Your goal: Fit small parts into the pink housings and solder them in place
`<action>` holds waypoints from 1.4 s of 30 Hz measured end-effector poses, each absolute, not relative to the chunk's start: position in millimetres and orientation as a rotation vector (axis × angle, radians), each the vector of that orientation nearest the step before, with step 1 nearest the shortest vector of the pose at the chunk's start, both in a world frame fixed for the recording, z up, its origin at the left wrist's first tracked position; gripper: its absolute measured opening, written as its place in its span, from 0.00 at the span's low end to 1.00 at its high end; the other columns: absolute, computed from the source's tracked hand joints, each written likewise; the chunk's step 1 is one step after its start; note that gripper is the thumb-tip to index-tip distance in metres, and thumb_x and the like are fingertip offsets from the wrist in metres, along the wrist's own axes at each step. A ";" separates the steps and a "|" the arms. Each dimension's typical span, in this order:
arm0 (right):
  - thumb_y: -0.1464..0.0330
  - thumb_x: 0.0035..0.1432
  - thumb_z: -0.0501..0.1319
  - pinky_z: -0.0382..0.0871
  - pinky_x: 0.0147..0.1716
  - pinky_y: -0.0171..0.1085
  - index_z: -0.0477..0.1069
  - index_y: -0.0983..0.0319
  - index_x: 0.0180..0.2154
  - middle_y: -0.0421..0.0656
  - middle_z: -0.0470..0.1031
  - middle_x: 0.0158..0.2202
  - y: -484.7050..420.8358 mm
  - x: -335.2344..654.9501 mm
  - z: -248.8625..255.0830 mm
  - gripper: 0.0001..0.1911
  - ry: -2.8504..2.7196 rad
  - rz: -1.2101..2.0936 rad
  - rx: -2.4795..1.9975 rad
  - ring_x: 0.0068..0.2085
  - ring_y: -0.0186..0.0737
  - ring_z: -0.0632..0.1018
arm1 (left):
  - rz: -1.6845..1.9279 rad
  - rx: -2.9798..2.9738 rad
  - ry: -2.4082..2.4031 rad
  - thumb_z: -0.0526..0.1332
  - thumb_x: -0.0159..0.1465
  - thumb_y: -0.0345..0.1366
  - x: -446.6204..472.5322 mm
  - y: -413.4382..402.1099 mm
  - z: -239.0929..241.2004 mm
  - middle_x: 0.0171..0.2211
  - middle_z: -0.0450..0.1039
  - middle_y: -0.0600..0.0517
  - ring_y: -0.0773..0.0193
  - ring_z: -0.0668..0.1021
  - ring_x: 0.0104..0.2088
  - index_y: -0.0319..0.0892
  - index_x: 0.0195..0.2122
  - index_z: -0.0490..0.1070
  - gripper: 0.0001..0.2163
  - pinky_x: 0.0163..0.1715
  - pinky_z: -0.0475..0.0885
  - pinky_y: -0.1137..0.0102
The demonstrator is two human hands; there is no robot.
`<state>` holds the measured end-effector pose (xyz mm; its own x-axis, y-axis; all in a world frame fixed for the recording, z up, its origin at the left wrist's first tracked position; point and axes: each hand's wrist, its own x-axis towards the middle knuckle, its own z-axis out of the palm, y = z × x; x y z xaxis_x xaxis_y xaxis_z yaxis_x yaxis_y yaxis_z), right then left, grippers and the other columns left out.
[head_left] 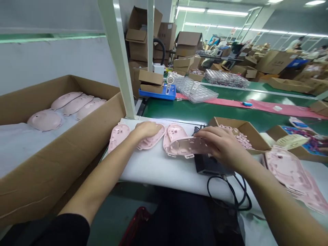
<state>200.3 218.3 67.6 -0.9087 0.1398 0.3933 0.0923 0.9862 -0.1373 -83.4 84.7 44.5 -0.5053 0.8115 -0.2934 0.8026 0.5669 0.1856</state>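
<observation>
On the white work surface (153,168), my left hand (148,130) is closed over a pink plastic shell (153,140), its fingertips partly hidden. Another pink shell lies left of it, beside my forearm. My right hand (220,141) grips a pink shell (188,146) by its right end, tilted so that its hollow inside shows. This held shell overlaps one more shell (175,131) lying behind it. Beneath my right hand sits a black box (208,165) with black cables.
A large carton (77,143) with several pink shells stands at the left. Small pink parts fill a box (256,140) at the right, near stacked pink shells (287,169). A white post (120,61) rises behind the work surface. Beyond runs a green conveyor (176,111).
</observation>
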 end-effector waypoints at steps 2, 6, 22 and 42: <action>0.75 0.69 0.51 0.56 0.52 0.48 0.73 0.55 0.51 0.44 0.77 0.50 224.9 177.0 76.5 0.17 -2.742 0.002 -0.048 0.50 0.45 0.74 | -0.005 1.352 2.482 0.50 0.72 0.49 -76.6 54.4 32.6 0.60 0.71 0.43 0.48 0.76 0.55 0.44 0.55 0.74 0.21 0.56 0.68 0.48; 0.81 0.65 0.53 0.46 0.56 0.52 0.76 0.49 0.49 0.38 0.79 0.48 220.3 123.0 85.3 0.23 -2.798 -0.161 0.159 0.53 0.46 0.70 | -0.059 1.372 2.621 0.49 0.70 0.40 -67.3 9.2 15.4 0.65 0.65 0.44 0.42 0.70 0.60 0.47 0.57 0.73 0.20 0.61 0.57 0.41; 0.63 0.71 0.54 0.65 0.51 0.48 0.64 0.59 0.64 0.52 0.68 0.64 214.8 59.8 58.8 0.23 -3.076 0.052 -0.071 0.59 0.53 0.71 | -0.147 1.207 2.728 0.44 0.71 0.42 -102.5 -42.6 12.8 0.72 0.56 0.52 0.39 0.60 0.68 0.52 0.64 0.67 0.24 0.56 0.68 0.36; 0.83 0.63 0.57 0.73 0.55 0.45 0.63 0.63 0.64 0.52 0.76 0.57 156.0 281.6 23.5 0.30 -2.214 0.134 -0.340 0.58 0.45 0.77 | 0.184 2.112 2.231 0.63 0.65 0.36 -12.8 28.1 17.9 0.64 0.66 0.46 0.48 0.65 0.66 0.48 0.56 0.73 0.18 0.67 0.59 0.51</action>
